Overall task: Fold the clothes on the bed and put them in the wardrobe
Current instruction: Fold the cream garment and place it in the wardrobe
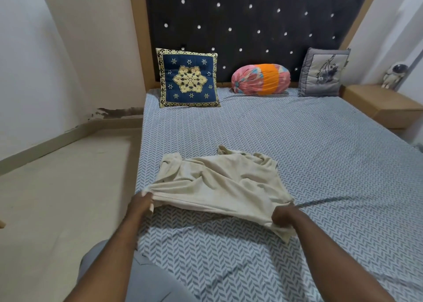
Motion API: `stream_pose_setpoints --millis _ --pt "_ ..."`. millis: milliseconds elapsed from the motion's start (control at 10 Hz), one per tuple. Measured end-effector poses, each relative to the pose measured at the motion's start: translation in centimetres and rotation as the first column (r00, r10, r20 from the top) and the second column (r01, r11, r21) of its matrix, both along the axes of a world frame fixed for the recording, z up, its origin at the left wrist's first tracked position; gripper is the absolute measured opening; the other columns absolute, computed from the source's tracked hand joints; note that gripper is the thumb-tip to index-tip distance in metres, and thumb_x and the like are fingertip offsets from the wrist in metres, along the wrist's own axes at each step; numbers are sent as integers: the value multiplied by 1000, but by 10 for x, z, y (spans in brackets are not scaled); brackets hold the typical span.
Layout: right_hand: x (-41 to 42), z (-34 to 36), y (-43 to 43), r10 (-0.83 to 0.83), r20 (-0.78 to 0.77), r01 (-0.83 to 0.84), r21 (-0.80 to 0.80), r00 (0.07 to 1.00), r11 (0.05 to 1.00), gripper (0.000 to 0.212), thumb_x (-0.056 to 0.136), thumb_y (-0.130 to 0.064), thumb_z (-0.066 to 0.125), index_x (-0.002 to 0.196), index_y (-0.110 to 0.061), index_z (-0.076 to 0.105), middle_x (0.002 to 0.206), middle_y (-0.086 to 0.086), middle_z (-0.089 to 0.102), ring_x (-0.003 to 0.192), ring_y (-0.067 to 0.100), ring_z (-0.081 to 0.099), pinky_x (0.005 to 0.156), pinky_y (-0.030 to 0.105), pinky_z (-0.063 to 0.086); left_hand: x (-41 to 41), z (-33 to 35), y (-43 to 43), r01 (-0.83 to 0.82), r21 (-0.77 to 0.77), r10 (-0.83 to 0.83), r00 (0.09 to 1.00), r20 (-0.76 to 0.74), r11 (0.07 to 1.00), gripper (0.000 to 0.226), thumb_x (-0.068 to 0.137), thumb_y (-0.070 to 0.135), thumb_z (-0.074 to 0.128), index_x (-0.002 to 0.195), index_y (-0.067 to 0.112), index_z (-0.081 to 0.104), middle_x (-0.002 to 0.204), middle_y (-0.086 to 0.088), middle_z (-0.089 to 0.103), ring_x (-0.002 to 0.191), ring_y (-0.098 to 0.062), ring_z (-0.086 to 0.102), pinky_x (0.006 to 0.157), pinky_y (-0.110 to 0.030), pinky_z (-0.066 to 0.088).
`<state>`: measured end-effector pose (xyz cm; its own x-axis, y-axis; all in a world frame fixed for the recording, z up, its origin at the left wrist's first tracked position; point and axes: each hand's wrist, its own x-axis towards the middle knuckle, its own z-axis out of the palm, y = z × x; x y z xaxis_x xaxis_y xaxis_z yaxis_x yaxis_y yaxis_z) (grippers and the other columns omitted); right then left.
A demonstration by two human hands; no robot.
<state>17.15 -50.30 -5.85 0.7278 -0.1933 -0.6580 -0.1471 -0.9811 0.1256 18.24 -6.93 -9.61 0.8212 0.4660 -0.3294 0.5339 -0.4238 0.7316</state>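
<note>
The cream shirt point(222, 182) lies on the bed point(320, 153) toward 7 o'clock. The left hand point(142, 202) pinches its 8 o'clock hem corner and the right hand point(282, 217) its 4 o'clock one. Pull evenly taut and smooth the wrinkles.

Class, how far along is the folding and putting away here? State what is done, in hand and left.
Done: nothing that shows; no folded garment lies on the bed. In hand: the left hand and right hand each grip a hem corner of the cream shirt, spread but rumpled. Left: folding it and taking it to the wardrobe, out of view.
</note>
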Motion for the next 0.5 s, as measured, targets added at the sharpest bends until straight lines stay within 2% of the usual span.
stream_pose_setpoints --millis 100,200,300,400,500 --pt "-19 0 25 121 -278 -137 -42 953 990 41 93 -28 45 115 1 62 115 21 63 101 31 62 93 35 47 -7 10 9 -293 -339 331 942 61 894 37 87 17 49 118 0 63 120 -21 64 108 -35 62 84 -38 48" --pt "-46 -5 50 181 -415 -187 27 892 982 28 95 -24 43 82 -2 57 75 19 55 59 26 48 62 31 42 -21 17 19 -332 -242 346 938 12 912 39 96 20 43 127 -1 55 127 -23 58 117 -40 56 95 -43 46" --pt "-56 2 63 169 -435 -163 53 884 985 22 92 -26 43 81 -7 48 74 21 49 56 24 37 60 30 32 -29 10 25 -228 -99 223 973 -57 969 41 96 22 49 126 -4 55 125 -29 57 113 -44 56 93 -44 47" --pt "-58 13 61 -26 -475 110 149 880 983 26 87 -35 57 76 -13 50 70 7 55 55 17 47 55 23 39 -40 13 20 4 -149 -27 988 -153 989 46 89 37 66 119 2 61 119 -29 62 105 -43 61 80 -39 47" --pt "-48 14 47 -53 -409 122 145 911 982 71 75 -53 74 130 -12 54 125 7 58 109 24 59 86 30 46 -42 19 27 123 59 -114 985 -130 991 42 86 36 65 114 5 67 118 -27 64 106 -44 61 85 -40 49"
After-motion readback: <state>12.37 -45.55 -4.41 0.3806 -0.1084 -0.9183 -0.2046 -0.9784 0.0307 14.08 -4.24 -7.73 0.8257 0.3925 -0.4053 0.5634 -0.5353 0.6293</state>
